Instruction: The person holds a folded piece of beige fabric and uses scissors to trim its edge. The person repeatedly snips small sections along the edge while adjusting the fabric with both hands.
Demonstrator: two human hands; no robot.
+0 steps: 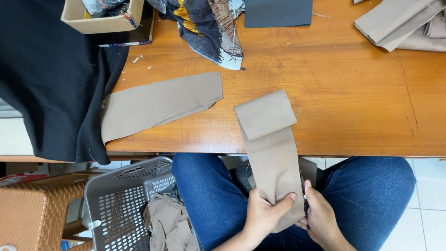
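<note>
We see bare wooden table (353, 102) to the right of the folded tan fabric strip (269, 135), open for a hand. Leftward, a flat tan cloth piece (158, 104) and black draped fabric (51, 79) crowd it; far, a patterned cloth heap (209, 25) blocks.

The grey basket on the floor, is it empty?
No, the grey basket holds a pile of tan fabric pieces.

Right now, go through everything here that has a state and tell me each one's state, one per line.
Tan fabric strip: far end folded over on the table, near end held over the lap.
Left hand: gripping the strip.
Right hand: holding the strip's edge.
Second tan strip: lying flat.
Grey perforated basket: holds tan scraps.
Cardboard box: open.
Black cloth: draped over the table edge.
</note>
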